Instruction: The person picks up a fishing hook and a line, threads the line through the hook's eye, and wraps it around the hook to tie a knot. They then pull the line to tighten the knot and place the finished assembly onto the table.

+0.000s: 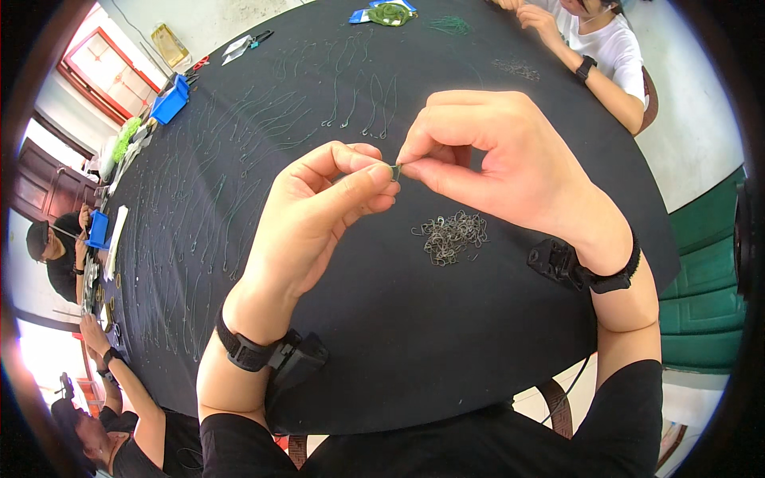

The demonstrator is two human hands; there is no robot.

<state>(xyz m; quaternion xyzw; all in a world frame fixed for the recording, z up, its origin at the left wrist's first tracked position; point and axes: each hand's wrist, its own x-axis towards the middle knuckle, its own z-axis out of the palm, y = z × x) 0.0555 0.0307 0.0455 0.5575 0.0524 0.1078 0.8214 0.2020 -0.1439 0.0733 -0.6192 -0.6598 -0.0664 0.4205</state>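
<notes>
A black-covered table [382, 342] bears small grey hooks [450, 237] piled right of centre, green cords [219, 187] across its left and a blue tray [170, 99] far left.

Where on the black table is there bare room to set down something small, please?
Most room: the black cloth between the hook pile and the cloth's near edge. A smaller patch lies between the right hand and the cloth's right edge. Crowded: the left half, strewn with green lines, up to the blue boxes.

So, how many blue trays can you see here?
2: one blue tray at the upper-left edge of the table, another blue tray lower down at the left. Others may be hidden.
</notes>
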